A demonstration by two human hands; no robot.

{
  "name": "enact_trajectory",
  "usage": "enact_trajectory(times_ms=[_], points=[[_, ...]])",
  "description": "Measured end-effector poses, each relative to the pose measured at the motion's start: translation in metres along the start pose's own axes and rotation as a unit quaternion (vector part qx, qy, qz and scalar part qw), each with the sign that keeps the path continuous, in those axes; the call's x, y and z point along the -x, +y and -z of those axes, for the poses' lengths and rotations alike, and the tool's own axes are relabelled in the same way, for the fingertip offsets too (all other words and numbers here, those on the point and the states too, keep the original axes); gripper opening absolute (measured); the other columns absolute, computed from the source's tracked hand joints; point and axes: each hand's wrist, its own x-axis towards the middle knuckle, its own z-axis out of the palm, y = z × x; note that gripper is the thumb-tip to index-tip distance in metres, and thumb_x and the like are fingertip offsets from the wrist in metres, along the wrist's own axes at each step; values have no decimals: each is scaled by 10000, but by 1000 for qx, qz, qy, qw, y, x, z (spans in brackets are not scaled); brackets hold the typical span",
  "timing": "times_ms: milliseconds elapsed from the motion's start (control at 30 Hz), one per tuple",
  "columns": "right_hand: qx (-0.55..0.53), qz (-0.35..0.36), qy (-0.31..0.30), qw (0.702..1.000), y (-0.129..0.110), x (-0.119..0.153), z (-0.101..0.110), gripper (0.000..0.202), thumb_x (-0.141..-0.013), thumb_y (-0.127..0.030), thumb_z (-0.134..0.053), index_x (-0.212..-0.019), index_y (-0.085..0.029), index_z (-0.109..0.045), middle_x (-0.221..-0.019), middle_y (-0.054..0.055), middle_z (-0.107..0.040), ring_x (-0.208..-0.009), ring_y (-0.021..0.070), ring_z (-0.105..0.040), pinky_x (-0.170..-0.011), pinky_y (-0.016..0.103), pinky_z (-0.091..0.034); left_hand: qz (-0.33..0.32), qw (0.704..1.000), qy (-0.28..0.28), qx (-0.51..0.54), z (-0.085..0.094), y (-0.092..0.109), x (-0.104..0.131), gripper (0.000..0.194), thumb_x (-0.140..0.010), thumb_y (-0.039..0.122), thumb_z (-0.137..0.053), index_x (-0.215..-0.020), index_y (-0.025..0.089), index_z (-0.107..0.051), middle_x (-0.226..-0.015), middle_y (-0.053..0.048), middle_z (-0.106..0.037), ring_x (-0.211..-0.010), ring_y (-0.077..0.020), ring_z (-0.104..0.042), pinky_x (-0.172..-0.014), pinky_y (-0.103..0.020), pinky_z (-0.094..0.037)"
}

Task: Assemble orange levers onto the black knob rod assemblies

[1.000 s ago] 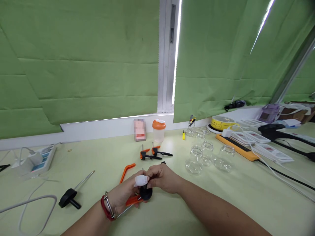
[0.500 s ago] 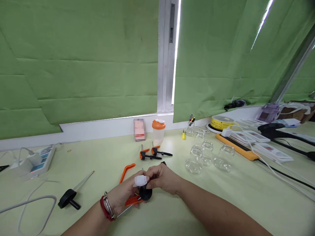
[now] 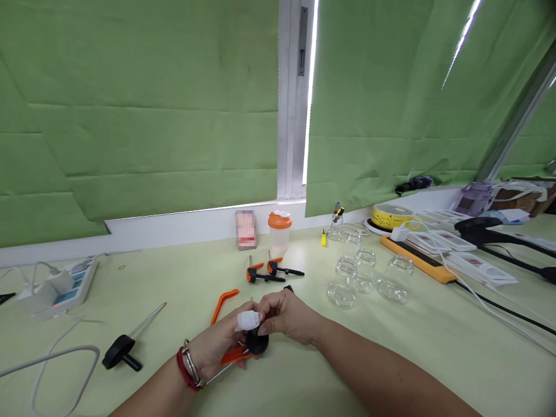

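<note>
My left hand (image 3: 219, 341), with a white wrap on one finger, is closed round a black round part (image 3: 257, 341) with an orange piece (image 3: 235, 354) and a thin metal rod. My right hand (image 3: 286, 315) pinches at the top of the same black part, its fingertips touching it. An orange handle (image 3: 223, 302) shows just beyond my left hand. Farther back lie two small orange and black clamps (image 3: 264, 277) (image 3: 284, 269). On the left rests a black knob with a metal rod (image 3: 119, 350).
Clear glass jars (image 3: 346, 281) stand right of centre. An orange-lidded cup (image 3: 280, 231) is by the wall. An orange power strip (image 3: 419, 260) with white devices lies at the right, a white power strip (image 3: 80, 286) and cables at the left.
</note>
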Motion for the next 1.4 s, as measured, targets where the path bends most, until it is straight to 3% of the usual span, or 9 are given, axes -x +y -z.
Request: enact_trajectory(times_ms=[167, 400, 767, 1100, 1400], points=[[31, 16, -33, 999, -5, 2, 3, 237, -548, -264, -821, -721, -146, -710, -699, -10, -629, -640, 105, -559, -645, 275, -459, -3, 1000, -2, -4, -2, 3, 2, 281, -763, 451, -552, -900, 212, -497, -832, -26, -574, -669, -155, -577, -467, -208, -318], [76, 11, -26, 997, -9, 2, 2, 227, -586, -287, -791, -720, -141, -682, -683, -18, -599, -614, 99, -540, -622, 267, -453, -4, 1000, 1, -8, -1, 2, 2, 297, -753, 470, -560, -889, 215, -495, -835, -24, -567, -676, -159, -576, -477, -215, -319], [126, 35, -42, 990, -12, 4, 0, 115, -675, -240, -693, -726, -148, -645, -714, -20, -565, -602, 91, -515, -605, 259, -449, -8, 1000, 3, -15, -3, 3, 2, 273, -753, 443, -555, -895, 217, -494, -860, -28, -571, -639, -148, -571, -451, -210, -321], [135, 25, -39, 990, -10, 3, 1, 66, -672, -176, -666, -722, -157, -629, -670, -31, -567, -587, 89, -516, -596, 246, -441, -3, 1000, 4, -12, -3, 4, 2, 304, -728, 461, -574, -885, 215, -487, -832, -20, -560, -634, -147, -570, -455, -208, -323], [152, 36, -47, 987, -15, 6, -2, 30, -722, -183, -634, -736, -158, -645, -748, -16, -555, -621, 89, -513, -624, 257, -453, -12, 1000, -3, -15, -4, 5, 2, 284, -760, 460, -546, -887, 212, -488, -811, -20, -550, -640, -143, -562, -454, -200, -331]])
